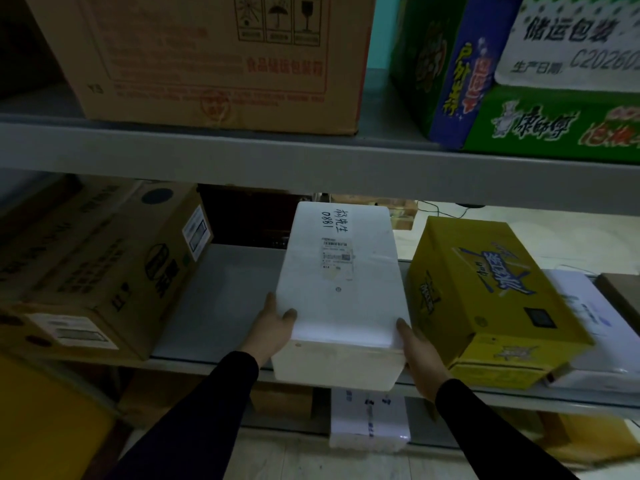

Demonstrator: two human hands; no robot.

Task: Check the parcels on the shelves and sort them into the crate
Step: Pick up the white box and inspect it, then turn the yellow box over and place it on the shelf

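A white foam parcel (341,282) with handwriting and a shipping label on its lid sits on the middle shelf (221,296), its front end jutting past the shelf edge. My left hand (275,329) grips its near left corner, thumb on the lid. My right hand (417,348) holds its near right corner, thumb on top. Both sleeves are dark. No crate is clearly in view.
A brown carton (100,271) lies to the left and a yellow carton (488,299) close on the right, with a white parcel (595,327) beyond. Above stand a large brown carton (214,57) and a green carton (519,81). Below is another white parcel (369,422).
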